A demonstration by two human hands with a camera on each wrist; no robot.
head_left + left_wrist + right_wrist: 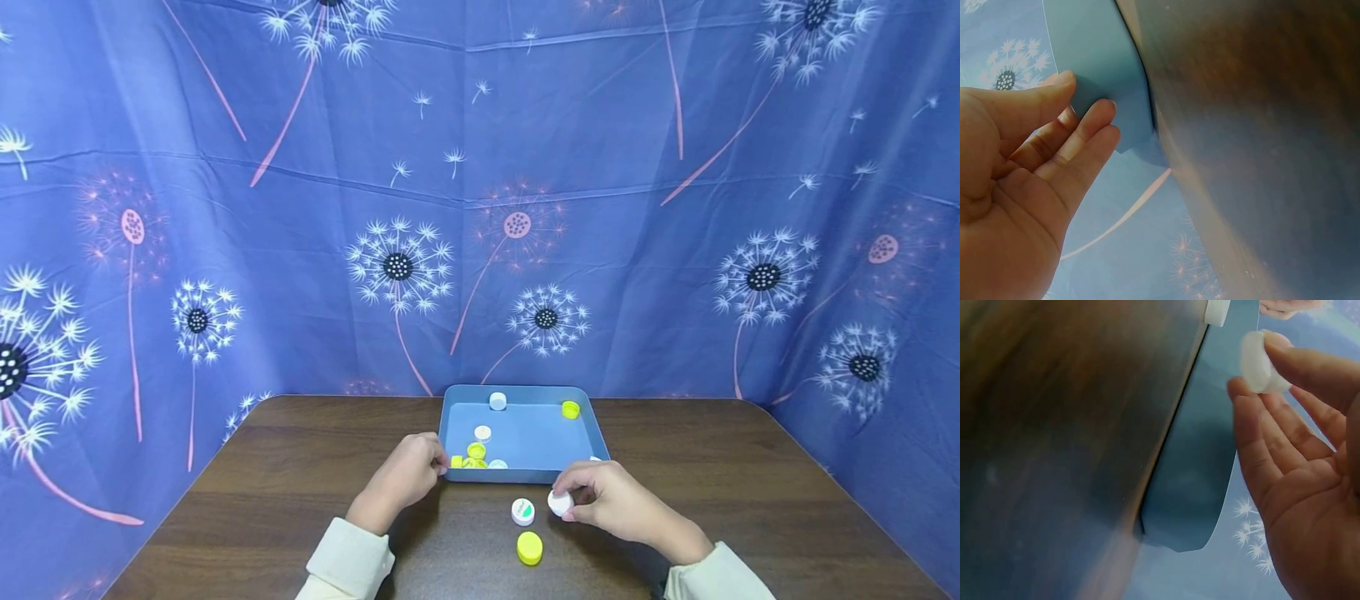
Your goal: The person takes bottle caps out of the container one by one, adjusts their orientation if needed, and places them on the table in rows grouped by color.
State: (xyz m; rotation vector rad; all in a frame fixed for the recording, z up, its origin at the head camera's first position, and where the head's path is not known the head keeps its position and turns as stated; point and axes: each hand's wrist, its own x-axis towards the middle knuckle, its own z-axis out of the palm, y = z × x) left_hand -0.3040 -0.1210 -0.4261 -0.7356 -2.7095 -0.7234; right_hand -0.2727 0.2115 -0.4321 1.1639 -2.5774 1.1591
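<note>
The right hand (613, 504) pinches a white cap (560, 503) between thumb and fingers. That cap sits just outside the tray (536, 437), on the near side of its near wall and toward that wall's right end, so the tray lies beyond it, toward the far edge of the table (315, 467). The tray's long side appears to run left to right, roughly parallel with that far edge. The left hand (408, 473) grips the tray's near left corner, thumb and fingers on either side of the wall.

Two loose caps rest on the table between the hands, both nearer the right hand: a printed cap (522, 512) just left of the held one, and a yellow cap (529, 548) farther from the table's far edge. Whether the held cap touches the table cannot be told.
</note>
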